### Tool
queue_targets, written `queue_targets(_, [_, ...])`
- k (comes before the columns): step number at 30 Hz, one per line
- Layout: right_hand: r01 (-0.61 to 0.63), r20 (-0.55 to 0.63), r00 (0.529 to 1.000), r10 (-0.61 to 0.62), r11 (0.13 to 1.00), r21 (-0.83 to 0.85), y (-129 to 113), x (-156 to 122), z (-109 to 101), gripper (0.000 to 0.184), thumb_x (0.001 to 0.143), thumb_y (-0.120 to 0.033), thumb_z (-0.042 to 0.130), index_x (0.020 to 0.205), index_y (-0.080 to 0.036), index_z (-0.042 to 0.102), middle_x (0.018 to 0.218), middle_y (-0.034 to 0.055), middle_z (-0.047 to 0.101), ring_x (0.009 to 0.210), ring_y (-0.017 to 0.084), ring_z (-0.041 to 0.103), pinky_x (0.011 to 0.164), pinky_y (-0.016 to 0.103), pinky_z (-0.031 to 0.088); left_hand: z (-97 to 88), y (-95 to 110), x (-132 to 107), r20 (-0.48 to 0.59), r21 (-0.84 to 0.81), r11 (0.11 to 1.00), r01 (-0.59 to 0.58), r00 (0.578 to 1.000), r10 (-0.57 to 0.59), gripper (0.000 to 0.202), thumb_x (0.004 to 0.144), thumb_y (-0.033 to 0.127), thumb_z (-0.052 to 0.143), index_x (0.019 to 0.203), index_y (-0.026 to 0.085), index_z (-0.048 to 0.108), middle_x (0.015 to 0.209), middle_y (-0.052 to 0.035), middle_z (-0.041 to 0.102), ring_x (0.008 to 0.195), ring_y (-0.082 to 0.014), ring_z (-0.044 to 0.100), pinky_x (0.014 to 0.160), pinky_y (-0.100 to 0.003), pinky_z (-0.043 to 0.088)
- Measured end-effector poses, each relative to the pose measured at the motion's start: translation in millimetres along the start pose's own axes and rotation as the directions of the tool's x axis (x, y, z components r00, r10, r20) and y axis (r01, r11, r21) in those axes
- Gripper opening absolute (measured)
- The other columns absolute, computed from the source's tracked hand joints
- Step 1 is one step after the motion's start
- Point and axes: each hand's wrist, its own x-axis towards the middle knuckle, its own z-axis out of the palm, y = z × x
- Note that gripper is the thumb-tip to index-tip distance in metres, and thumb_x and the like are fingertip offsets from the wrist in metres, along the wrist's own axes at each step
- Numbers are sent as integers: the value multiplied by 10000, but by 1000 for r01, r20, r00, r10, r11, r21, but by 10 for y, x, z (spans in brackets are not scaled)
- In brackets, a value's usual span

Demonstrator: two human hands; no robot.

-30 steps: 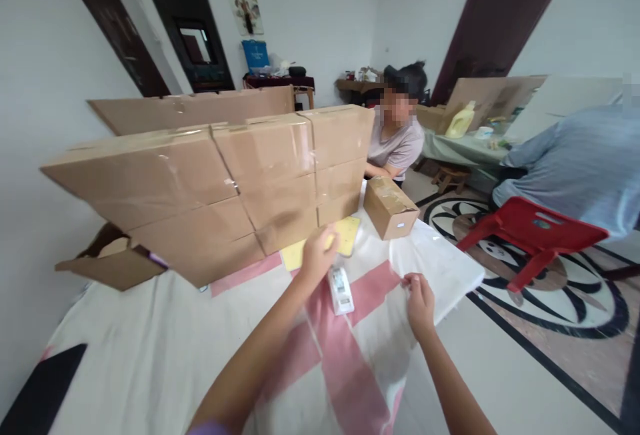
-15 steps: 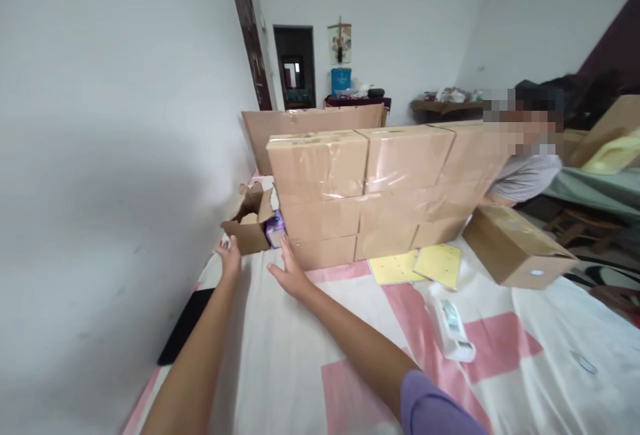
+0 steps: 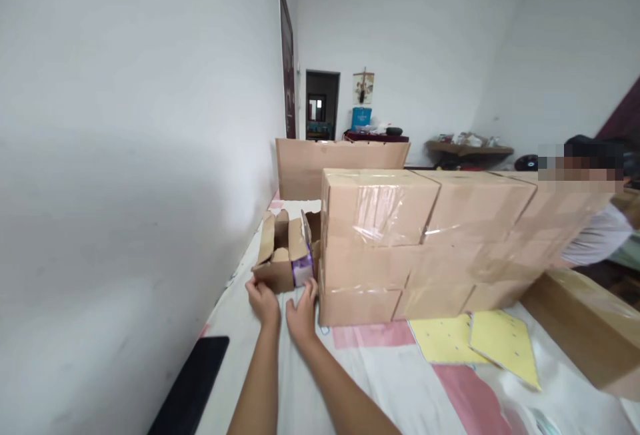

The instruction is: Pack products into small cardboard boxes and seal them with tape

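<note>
A small cardboard box (image 3: 273, 277) with its torn flaps up stands by the wall. My left hand (image 3: 263, 300) is at its near left corner, with the fingers curled against the side. Beside this box is a purple-and-white box (image 3: 303, 271), tucked close against it. My right hand (image 3: 303, 315) is at the front of the purple box, thumb and fingers apart, fingertips near its right lower edge. To the right of that hand rises a wall of taped cardboard boxes (image 3: 370, 268), stacked in rows.
A black flat object (image 3: 193, 385) lies along the wall at lower left. Yellow sheets (image 3: 503, 345) and another cardboard box (image 3: 585, 328) are at right on the white-and-pink cloth (image 3: 345, 385). A person (image 3: 597, 235) is behind the stack. A large cardboard panel (image 3: 345, 161) stands farther back.
My hands have come up to the small box and the purple box, and the left has taken hold of the corner. The view has shifted left and closer.
</note>
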Motion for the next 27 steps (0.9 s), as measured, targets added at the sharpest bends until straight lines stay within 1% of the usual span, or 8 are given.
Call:
queue_targets(3, [5, -57, 998, -6, 1000, -20, 161, -24, 99, 718, 783, -196, 537, 1473, -166, 341, 1608, 183, 281, 1507, 338, 281, 1230, 544, 275, 12, 14, 22, -43, 11, 1000, 20, 999, -19, 223, 898, 273, 429, 1068, 222, 563, 1010, -111, 678, 986, -307, 641, 882, -447, 484])
queue_targets(5, [-6, -73, 997, 6, 1000, -4, 206, -3, 125, 767, 788, -212, 537, 1514, -175, 291, 1603, 177, 308, 1510, 333, 282, 1236, 561, 254, 11, 22, 31, -54, 18, 1000, 20, 998, -19, 216, 892, 286, 433, 1057, 227, 560, 1011, -117, 682, 1004, -321, 649, 880, -451, 488])
queue_targets(10, [-10, -75, 997, 12, 1000, 24, 229, 43, 132, 819, 770, -224, 544, 1546, -178, 286, 1576, 176, 365, 1496, 352, 320, 1230, 578, 262, 9, 25, 33, -74, 15, 1000, -11, 997, 12, 296, 887, 277, 429, 1164, 231, 524, 1107, -127, 681, 1073, -319, 659, 898, -437, 508])
queue_targets(13, [-3, -65, 998, 3, 1000, 8, 247, 36, 154, 890, 758, -212, 560, 1585, -204, 232, 1629, 153, 276, 1513, 354, 289, 1227, 566, 281, 32, -7, 52, -64, 6, 999, -47, 997, 47, 343, 889, 262, 415, 1214, 218, 515, 1174, -145, 669, 1118, -321, 652, 936, -450, 510])
queue_targets(18, [-12, -79, 997, 8, 999, -43, 287, 41, 206, 957, 758, -224, 581, 1625, -230, 175, 1679, 104, 152, 1532, 384, 226, 1217, 590, 297, 94, -76, 121, -21, 1, 991, -137, 990, 137, 327, 911, 252, 380, 1176, 175, 555, 1214, -170, 648, 1224, -308, 603, 1056, -455, 470])
queue_targets(23, [-9, -32, 999, 9, 1000, 0, 348, 158, 193, 978, 788, -291, 572, 1633, -143, 103, 1681, 137, 145, 1562, 350, 123, 1253, 590, 186, 137, -122, 134, 45, 1, 990, -143, 989, 143, 378, 971, 311, 359, 1256, 163, 559, 1189, -171, 668, 1154, -315, 641, 978, -460, 510])
queue_targets(25, [-46, -29, 998, 48, 998, 40, 348, 225, 192, 965, 800, -329, 578, 1626, -150, 111, 1669, 152, 182, 1557, 342, 156, 1246, 579, 203, 142, -134, 137, 65, -4, 992, -124, 990, 124, 376, 975, 321, 374, 1264, 177, 565, 1157, -154, 682, 1110, -314, 656, 940, -457, 518])
queue_targets(27, [-96, -52, 994, 97, 995, 24, 307, 289, 207, 929, 777, -346, 612, 1594, -171, 205, 1629, 177, 263, 1529, 367, 229, 1223, 578, 243, 134, -138, 150, 75, -22, 994, -108, 991, 109, 349, 969, 328, 393, 1231, 193, 581, 1110, -128, 692, 1063, -303, 665, 914, -443, 522])
